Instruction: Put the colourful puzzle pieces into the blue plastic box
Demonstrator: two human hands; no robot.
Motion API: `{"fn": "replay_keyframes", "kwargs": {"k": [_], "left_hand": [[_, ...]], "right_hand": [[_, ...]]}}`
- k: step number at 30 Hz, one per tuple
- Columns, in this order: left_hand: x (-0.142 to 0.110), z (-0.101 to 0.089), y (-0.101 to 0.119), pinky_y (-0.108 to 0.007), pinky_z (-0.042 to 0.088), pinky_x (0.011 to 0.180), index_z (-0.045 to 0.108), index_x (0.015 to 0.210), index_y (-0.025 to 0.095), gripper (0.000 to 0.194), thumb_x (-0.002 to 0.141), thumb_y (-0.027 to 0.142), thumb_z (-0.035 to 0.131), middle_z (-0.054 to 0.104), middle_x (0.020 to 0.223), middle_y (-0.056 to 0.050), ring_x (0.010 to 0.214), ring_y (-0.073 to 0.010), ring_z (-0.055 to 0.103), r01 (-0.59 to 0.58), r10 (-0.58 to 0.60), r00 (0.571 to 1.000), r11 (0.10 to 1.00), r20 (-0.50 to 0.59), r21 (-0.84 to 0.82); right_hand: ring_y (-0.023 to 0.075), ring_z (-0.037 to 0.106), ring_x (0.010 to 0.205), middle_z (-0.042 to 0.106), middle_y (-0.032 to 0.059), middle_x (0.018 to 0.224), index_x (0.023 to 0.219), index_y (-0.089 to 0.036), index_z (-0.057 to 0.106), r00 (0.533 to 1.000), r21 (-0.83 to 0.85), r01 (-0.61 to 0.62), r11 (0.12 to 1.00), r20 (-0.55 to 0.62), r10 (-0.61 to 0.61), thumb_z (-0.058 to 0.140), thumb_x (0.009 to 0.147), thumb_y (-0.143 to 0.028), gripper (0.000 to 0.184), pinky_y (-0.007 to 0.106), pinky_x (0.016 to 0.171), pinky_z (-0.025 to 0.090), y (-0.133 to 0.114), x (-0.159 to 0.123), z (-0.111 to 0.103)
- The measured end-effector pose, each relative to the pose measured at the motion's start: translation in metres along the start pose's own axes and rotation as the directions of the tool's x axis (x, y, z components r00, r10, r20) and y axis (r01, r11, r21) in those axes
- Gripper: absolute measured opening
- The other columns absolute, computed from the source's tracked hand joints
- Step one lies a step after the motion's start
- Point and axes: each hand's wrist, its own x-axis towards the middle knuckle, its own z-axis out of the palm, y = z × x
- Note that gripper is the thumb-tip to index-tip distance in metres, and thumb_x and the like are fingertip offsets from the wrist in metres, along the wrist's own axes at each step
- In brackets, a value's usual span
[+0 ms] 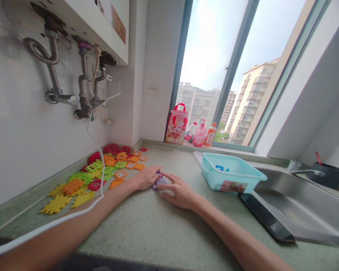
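Trailing nearest at 8 o'clock: white cable (pixel 45 228). At dial center, over counter (pixel 147 226): purple notched piece (pixel 160 181), under fingertips of left hand (pixel 148 178) and right hand (pixel 180 191); unclear whether pinched. Toward 9 o'clock: heaped multicolored pieces (pixel 96 174). At 3 o'clock: pale-blue basin (pixel 211 178) holding blue pieces (pixel 220 168).

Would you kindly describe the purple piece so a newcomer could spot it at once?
On the countertop, look right of the colourful heap along the wall. The purple piece is between the left hand and right hand; its colour differs from the heap's red, orange, yellow and green.
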Motion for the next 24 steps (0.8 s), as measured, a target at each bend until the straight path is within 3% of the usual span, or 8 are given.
{"fn": "replay_keyframes", "kwargs": {"k": [9,18,24], "left_hand": [[0.003,0.002,-0.002,-0.046,0.039,0.119,0.059,0.145,0.017,0.052,0.107,0.049,0.043,0.062,0.147,-0.015,0.138,-0.0306,0.055,0.039,-0.036,0.997,0.998,-0.061,0.047],[0.002,-0.002,0.003,-0.043,0.04,0.119,0.061,0.141,0.014,0.048,0.107,0.041,0.041,0.062,0.146,-0.015,0.137,-0.0285,0.055,0.048,-0.045,0.998,0.997,-0.044,0.064],[0.001,-0.004,0.004,-0.044,0.04,0.118,0.062,0.14,0.017,0.05,0.107,0.049,0.044,0.063,0.145,-0.015,0.136,-0.0291,0.056,0.041,-0.039,0.999,0.998,-0.037,0.052]], "right_hand": [[0.0295,0.054,0.142,0.049,0.0111,0.161,0.133,-0.033,0.073,0.998,0.072,-0.018,0.997,-0.058,0.022,0.069,0.097,-0.027,0.037,0.05,0.118,0.045,0.014,-0.003,0.007],[0.0289,0.059,0.138,0.055,0.0131,0.155,0.135,-0.027,0.069,0.999,0.153,-0.043,0.987,-0.026,0.047,0.07,0.096,-0.027,0.039,0.047,0.116,0.048,0.021,-0.005,0.007],[0.0269,0.064,0.13,0.065,0.0118,0.143,0.13,-0.025,0.068,0.998,0.161,-0.047,0.986,-0.031,0.053,0.068,0.098,-0.03,0.032,0.042,0.113,0.05,0.029,-0.007,0.006]]}}
